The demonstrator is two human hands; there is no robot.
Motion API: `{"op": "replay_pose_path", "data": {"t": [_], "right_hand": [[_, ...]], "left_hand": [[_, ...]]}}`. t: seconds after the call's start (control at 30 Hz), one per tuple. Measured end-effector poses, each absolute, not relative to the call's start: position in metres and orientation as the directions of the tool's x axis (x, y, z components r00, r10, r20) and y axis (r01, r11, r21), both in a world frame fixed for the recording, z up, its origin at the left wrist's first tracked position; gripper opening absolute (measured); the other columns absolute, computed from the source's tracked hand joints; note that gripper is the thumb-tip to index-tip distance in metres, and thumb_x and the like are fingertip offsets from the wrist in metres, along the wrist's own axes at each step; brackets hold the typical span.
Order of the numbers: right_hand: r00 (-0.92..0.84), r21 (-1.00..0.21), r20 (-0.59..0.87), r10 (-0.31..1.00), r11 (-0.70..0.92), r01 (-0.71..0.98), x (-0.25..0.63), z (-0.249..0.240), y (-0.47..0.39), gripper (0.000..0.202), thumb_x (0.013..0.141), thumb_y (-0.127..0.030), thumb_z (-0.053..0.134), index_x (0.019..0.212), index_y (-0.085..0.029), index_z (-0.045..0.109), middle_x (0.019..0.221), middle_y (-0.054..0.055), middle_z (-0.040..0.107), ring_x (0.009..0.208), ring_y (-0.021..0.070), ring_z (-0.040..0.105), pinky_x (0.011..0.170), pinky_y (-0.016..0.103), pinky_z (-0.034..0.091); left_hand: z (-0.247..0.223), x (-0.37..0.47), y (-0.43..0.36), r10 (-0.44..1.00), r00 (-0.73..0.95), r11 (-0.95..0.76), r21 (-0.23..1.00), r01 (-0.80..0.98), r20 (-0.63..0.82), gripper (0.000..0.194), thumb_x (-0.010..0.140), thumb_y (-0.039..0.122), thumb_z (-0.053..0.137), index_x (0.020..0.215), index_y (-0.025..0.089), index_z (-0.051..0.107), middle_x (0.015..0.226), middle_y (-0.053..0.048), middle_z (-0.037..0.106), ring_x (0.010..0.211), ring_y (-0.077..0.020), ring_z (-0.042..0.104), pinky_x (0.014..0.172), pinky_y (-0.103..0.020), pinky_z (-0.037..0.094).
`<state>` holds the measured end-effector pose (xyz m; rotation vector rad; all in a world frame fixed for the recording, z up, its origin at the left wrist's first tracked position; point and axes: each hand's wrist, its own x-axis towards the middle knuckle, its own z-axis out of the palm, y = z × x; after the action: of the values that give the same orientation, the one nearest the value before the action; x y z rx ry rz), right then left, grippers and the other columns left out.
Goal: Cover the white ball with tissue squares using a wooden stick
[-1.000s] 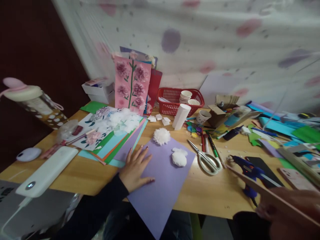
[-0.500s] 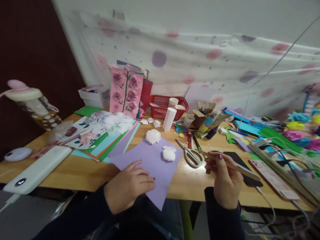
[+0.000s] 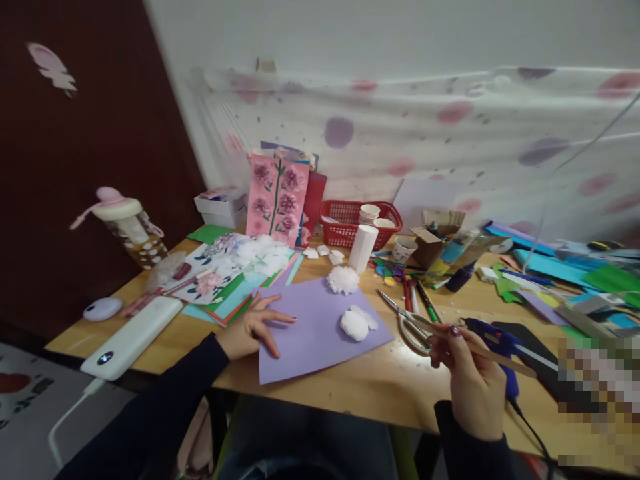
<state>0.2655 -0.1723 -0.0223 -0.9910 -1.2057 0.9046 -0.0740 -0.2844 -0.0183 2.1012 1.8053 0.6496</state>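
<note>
A purple sheet (image 3: 310, 333) lies on the table, turned nearly square to its front edge. My left hand (image 3: 255, 327) rests with spread fingers on the sheet's left side. Two fluffy white paper flowers sit on it: one (image 3: 343, 280) at the back edge, the other (image 3: 356, 323) on the right part. My right hand (image 3: 467, 373) pinches a thin flat wooden stick (image 3: 505, 361), held above the table right of the sheet. Scissors (image 3: 413, 327) lie between the sheet and that hand. Behind the hand is a blue glue gun (image 3: 493, 337).
A white paper roll (image 3: 363, 248) stands before a red basket (image 3: 340, 233) with cups. Pens, a paper cup (image 3: 404, 249) and coloured sheets lie right. A white power bank (image 3: 133, 339), bottle (image 3: 133, 230) and stacked papers (image 3: 235, 293) are left; a pink flower picture (image 3: 277, 199) stands behind.
My left hand has moved to the sheet's left side with its fingers spread wider, and the sheet has turned. The view has shifted left. My right hand still holds the stick; the glue gun now shows.
</note>
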Motion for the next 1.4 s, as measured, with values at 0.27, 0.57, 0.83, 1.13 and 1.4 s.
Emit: {"op": "replay_pose_path", "data": {"t": [0.27, 0.57, 0.83, 1.13, 1.4], "right_hand": [[0.110, -0.975, 0.219, 0.970, 0.221, -0.006, 0.256, -0.035, -0.158, 0.046, 0.071, -0.059, 0.070, 0.081, -0.014, 0.067, 0.061, 0.001, 0.061, 0.047, 0.0118, 0.051, 0.043, 0.026, 0.041], [0.230, -0.981, 0.160, 0.960, 0.181, -0.073, 0.244, -0.050, -0.157, 0.043, 0.069, -0.056, 0.074, 0.079, -0.014, 0.067, 0.062, 0.003, 0.064, 0.049, 0.0125, 0.052, 0.042, 0.025, 0.041], [0.160, -0.982, 0.184, 0.970, 0.188, -0.005, 0.242, -0.067, -0.153, 0.041, 0.077, -0.054, 0.068, 0.083, -0.014, 0.068, 0.065, 0.003, 0.062, 0.053, 0.0141, 0.054, 0.049, 0.028, 0.044], [0.166, -0.983, 0.186, 0.968, 0.183, 0.030, 0.246, -0.073, -0.156, 0.041, 0.078, -0.055, 0.066, 0.085, -0.014, 0.068, 0.068, 0.003, 0.062, 0.055, 0.0143, 0.054, 0.054, 0.031, 0.045], [0.106, -0.959, 0.261, 0.960, 0.245, 0.139, 0.244, -0.073, -0.159, 0.042, 0.084, -0.055, 0.059, 0.086, -0.015, 0.067, 0.070, 0.003, 0.061, 0.055, 0.0134, 0.053, 0.054, 0.030, 0.043]], "left_hand": [[-0.015, -0.118, -0.274, 0.944, 0.316, -0.130, 0.774, 0.620, -0.095, 0.030, 0.069, 0.014, 0.057, 0.082, 0.031, 0.078, 0.130, 0.001, 0.062, 0.141, -0.0251, 0.034, 0.115, -0.054, 0.019], [-0.013, -0.165, -0.235, 0.755, -0.653, 0.590, 0.493, 0.639, -0.058, 0.028, 0.080, 0.033, 0.049, 0.090, 0.016, 0.069, 0.089, -0.014, 0.075, 0.084, -0.0275, 0.071, 0.076, -0.035, 0.052], [-0.036, -0.168, -0.212, 0.685, -0.728, 0.662, 0.420, 0.621, -0.003, 0.018, 0.070, 0.038, 0.061, 0.068, 0.021, 0.064, 0.076, -0.010, 0.073, 0.088, -0.0315, 0.068, 0.072, -0.033, 0.047], [-0.037, -0.168, -0.227, 0.736, -0.675, 0.537, 0.565, 0.627, 0.050, 0.021, 0.078, 0.037, 0.052, 0.083, 0.018, 0.059, 0.088, -0.004, 0.073, 0.075, -0.0180, 0.068, 0.065, -0.024, 0.051], [-0.041, -0.166, -0.219, 0.697, -0.711, 0.597, 0.474, 0.647, 0.093, 0.015, 0.071, 0.032, 0.063, 0.075, 0.018, 0.062, 0.089, -0.010, 0.072, 0.090, -0.0259, 0.066, 0.080, -0.031, 0.048]]}}
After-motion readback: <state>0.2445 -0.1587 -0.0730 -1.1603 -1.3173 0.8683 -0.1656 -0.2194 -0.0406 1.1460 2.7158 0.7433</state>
